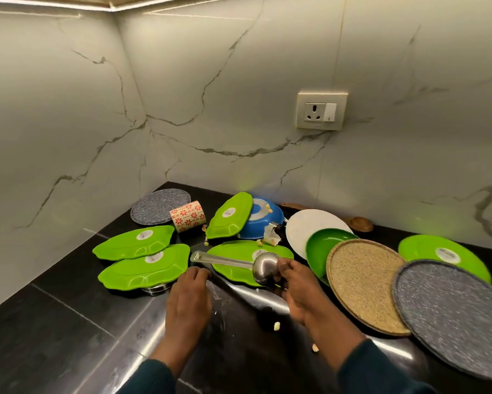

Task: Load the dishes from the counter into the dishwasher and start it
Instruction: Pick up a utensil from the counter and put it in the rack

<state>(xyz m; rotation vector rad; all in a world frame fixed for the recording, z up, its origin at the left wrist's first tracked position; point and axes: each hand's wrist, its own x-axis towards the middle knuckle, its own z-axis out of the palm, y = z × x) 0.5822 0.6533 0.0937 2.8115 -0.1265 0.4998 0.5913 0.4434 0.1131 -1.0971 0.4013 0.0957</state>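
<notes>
Head view: my right hand (294,282) grips the steel ladle (239,264) by its bowl, clear of the leaf-shaped green plate (239,251) at twelve o'clock, for carrying; left hand (189,300), fingers loosely curled, holds nothing

walls: two pale marble-look walls (239,81) with grey-brown veins, meeting in a corner behind the tabletop
tabletop: glossy black stone tabletop (68,322) with thin seams, mirroring the light in streaks
socket: cream socket plate (321,110) with a white switch, on the right wall
light: bright strip light (111,7) along the top edge
</notes>
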